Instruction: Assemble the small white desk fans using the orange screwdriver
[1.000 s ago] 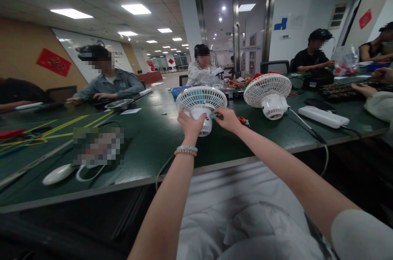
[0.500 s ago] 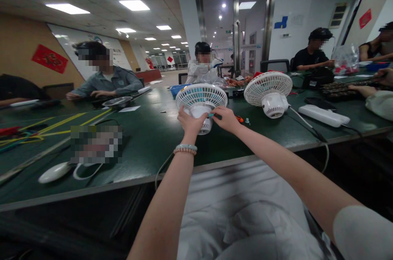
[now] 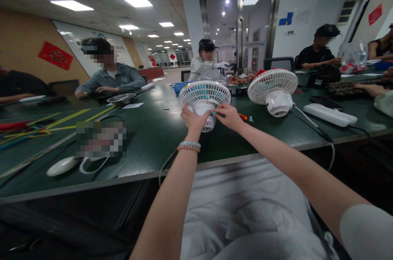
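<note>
A white fan [image 3: 217, 89] with a round slatted grille stands in front of me, its rear housing towards me. My left hand [image 3: 195, 124] is wrapped round that housing, with the thumb along its side. At the housing's right side, my right hand [image 3: 229, 116] pinches a small teal plastic piece [image 3: 213, 112], mostly covered by the fingertips. I cannot tell how far the piece sits in the housing. Right of my right hand lie an orange-and-black item [image 3: 242, 116] and a small pale blue plastic piece [image 3: 251, 119].
A second white fan [image 3: 272, 86] stands to the right, beside a white power strip [image 3: 330, 115]. A blue bin [image 3: 180, 87] sits behind the near fan. On the left are a white mouse-shaped object [image 3: 62, 166] and yellow lines [image 3: 69, 120]. Several people sit around the green table [image 3: 147, 141].
The view has shifted slightly, so the scene sits further right. My right fingertips are closer to the fan housing, and less of the teal piece shows. My left hand keeps its hold.
</note>
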Tool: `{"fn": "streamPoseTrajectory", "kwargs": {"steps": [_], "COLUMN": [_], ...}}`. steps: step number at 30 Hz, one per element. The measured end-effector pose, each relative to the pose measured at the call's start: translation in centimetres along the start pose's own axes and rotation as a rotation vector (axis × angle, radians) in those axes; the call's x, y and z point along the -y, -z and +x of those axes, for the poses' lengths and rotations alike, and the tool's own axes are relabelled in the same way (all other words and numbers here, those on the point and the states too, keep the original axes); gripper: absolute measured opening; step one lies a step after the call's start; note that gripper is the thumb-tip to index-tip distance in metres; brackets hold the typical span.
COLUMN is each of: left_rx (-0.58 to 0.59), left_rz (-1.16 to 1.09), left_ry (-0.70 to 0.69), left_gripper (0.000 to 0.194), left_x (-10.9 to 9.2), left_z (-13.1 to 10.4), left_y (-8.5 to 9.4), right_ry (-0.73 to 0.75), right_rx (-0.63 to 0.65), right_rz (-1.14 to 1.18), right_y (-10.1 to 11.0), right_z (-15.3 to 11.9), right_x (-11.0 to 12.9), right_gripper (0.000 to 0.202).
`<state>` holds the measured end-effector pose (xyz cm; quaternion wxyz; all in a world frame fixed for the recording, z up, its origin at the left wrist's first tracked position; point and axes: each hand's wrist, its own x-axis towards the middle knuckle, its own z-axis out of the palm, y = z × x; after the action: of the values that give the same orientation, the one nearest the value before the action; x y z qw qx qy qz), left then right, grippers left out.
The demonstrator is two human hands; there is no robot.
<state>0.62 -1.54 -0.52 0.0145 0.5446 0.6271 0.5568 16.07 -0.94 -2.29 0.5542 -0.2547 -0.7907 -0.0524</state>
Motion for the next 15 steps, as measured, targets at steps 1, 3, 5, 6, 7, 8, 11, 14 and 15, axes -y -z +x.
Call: {"fn": "streamPoseTrajectory", "kwargs": {"steps": [1,3,5,6,7,8,11,14,15], "left_rx": [-0.001,-0.003,-0.001,0.000,0.002,0.003,0.003,0.002,0.003], "left_rz": [-0.003,-0.008,-0.008,-0.006,-0.003,-0.001,0.004,0.008,0.007], "left_ry": [0.002,0.008,0.016,0.021,0.021,0.020,0.003,-0.002,0.003], "left_gripper": [0.086,0.085,0.085,0.085,0.086,0.086,0.086,0.085,0.085], "left_x": [-0.07,-0.19,-0.25,-0.26,-0.25,-0.24,-0.17,-0.18,-0.22], "left_z": [-0.04,-0.08,-0.08,-0.07,-0.06,-0.04,-0.02,-0.04,-0.05], "left_y": [0.00,-0.01,-0.03,-0.02,-0.02,-0.01,0.02,0.02,0.02], "right_ry": [0.018,0.049,0.052,0.038,0.016,-0.010,-0.080,-0.105,-0.108], "right_rx": [0.009,0.032,0.037,0.030,0.020,0.009,-0.007,-0.014,-0.015], "right_rz": [-0.007,-0.017,-0.019,-0.016,-0.011,-0.006,0.008,0.018,0.019], "right_y": [0.03,0.09,0.10,0.09,0.06,0.03,-0.06,-0.10,-0.10], "right_z": [-0.03,-0.03,0.03,0.08,0.13,0.18,0.27,0.31,0.32], "right_x": [0.04,0.18,0.31,0.37,0.41,0.43,0.47,0.52,0.54], "right_gripper": [0.020,0.021,0.022,0.022,0.021,0.021,0.019,0.019,0.019]}}
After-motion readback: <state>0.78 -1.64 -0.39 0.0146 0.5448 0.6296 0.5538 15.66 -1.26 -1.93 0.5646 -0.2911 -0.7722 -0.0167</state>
